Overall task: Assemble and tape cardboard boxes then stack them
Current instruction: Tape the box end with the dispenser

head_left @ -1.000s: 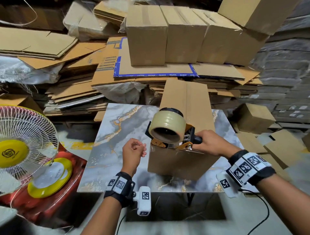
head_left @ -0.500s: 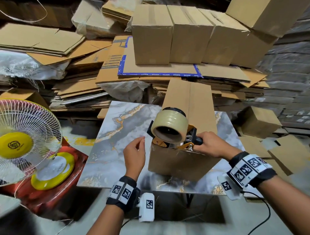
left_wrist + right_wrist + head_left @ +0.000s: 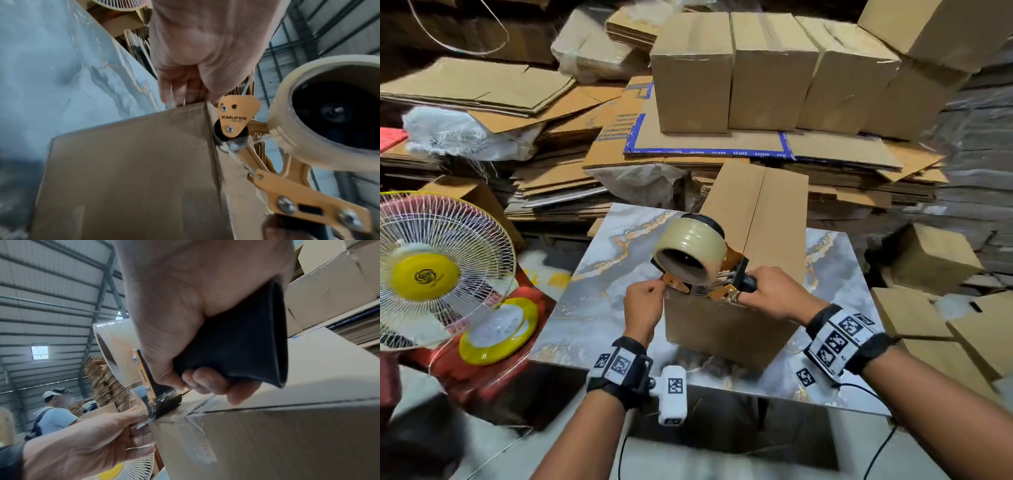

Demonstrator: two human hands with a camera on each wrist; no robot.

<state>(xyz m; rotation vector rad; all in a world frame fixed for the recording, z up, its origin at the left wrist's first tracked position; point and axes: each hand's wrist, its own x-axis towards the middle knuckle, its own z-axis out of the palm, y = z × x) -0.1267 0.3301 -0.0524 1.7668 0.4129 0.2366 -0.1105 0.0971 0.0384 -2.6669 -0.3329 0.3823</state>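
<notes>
Marble-patterned tabletop point(image 3: 599, 308) amid warehouse cardboard stacks point(image 3: 544, 192). The left hand point(image 3: 643, 301), earlier apart, now pinches the tape end at the cardboard box point(image 3: 726, 329); the right hand point(image 3: 774, 294) grips the tape dispenser point(image 3: 698, 257).

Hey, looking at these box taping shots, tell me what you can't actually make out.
- Free tape end: clear tape, blurred. In the left wrist view the left hand covers the spot; whether it pinches the tape cannot be told.
- Far end of the box: hidden by its own length, head view.
- Dispenser handle: wrapped by the right hand, right wrist view.
- Seam under the tape roll: covered, head view.
</notes>
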